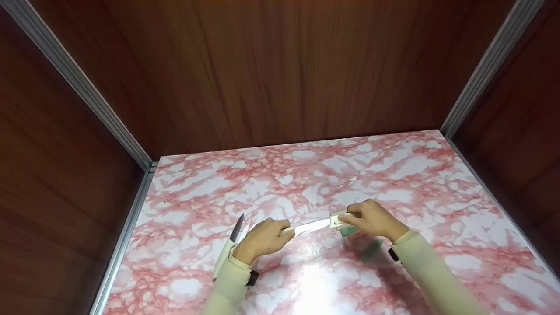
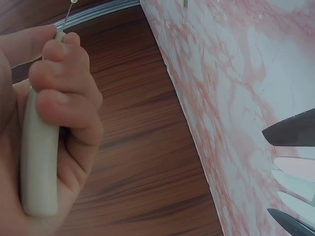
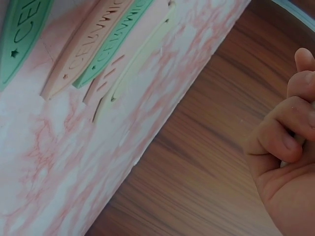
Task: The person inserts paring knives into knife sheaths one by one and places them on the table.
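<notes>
White glare washes out the near tabletop; the brown walls look dim.

So it's basically a wood box in there: dark reddish-brown back wall at 12 o'clock, grain running up and down, with matching side panels at 9 and 3. Silver metal rails cover the corners, one at 11 and one at 1. The table is pink-and-white marble print (kinda loud, honestly), back edge slightly slanted. Bright white glare near 6 o'clock, faint orange glow way up at 12.
</notes>
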`<state>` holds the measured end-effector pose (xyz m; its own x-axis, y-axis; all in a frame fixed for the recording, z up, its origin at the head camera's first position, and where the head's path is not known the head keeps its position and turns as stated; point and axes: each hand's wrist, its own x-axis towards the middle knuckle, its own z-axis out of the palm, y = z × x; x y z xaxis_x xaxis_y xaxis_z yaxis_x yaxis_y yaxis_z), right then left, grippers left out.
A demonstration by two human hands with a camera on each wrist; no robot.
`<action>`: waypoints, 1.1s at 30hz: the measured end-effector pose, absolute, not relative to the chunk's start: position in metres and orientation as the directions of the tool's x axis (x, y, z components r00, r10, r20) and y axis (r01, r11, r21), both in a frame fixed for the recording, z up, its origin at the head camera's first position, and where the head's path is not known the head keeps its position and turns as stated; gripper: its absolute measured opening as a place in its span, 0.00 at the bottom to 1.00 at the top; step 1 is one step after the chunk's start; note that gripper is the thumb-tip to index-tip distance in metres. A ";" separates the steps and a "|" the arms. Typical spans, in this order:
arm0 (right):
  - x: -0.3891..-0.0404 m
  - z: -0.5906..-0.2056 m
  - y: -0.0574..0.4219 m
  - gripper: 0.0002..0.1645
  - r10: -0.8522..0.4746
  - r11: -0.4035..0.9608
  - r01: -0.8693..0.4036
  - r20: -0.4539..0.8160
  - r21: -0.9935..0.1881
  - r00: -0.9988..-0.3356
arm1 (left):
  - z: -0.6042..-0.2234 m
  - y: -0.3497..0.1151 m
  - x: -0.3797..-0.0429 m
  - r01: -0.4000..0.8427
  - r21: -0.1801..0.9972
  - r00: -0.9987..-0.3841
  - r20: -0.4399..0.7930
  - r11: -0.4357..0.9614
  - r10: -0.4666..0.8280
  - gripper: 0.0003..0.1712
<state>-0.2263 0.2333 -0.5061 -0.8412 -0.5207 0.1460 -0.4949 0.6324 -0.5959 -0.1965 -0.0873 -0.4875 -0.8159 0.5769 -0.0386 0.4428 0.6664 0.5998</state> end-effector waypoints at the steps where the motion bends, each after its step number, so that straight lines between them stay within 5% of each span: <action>1: -0.226 -0.506 0.233 0.22 -0.523 0.634 -0.500 0.149 -0.590 -0.839 | -0.488 -0.087 -0.196 0.447 0.596 -0.814 -0.039 0.668 0.579 0.16; 33: -0.228 -0.495 0.227 0.21 -0.556 0.652 -0.528 0.131 -0.544 -0.821 | -0.490 -0.070 -0.193 0.452 0.606 -0.825 0.006 0.655 0.564 0.17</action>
<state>-0.2276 0.2274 -0.4945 -0.8211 -0.5556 0.1311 -0.5280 0.6518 -0.5444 -0.1929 -0.0699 -0.4895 -0.8255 0.5644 0.0059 0.4520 0.6547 0.6059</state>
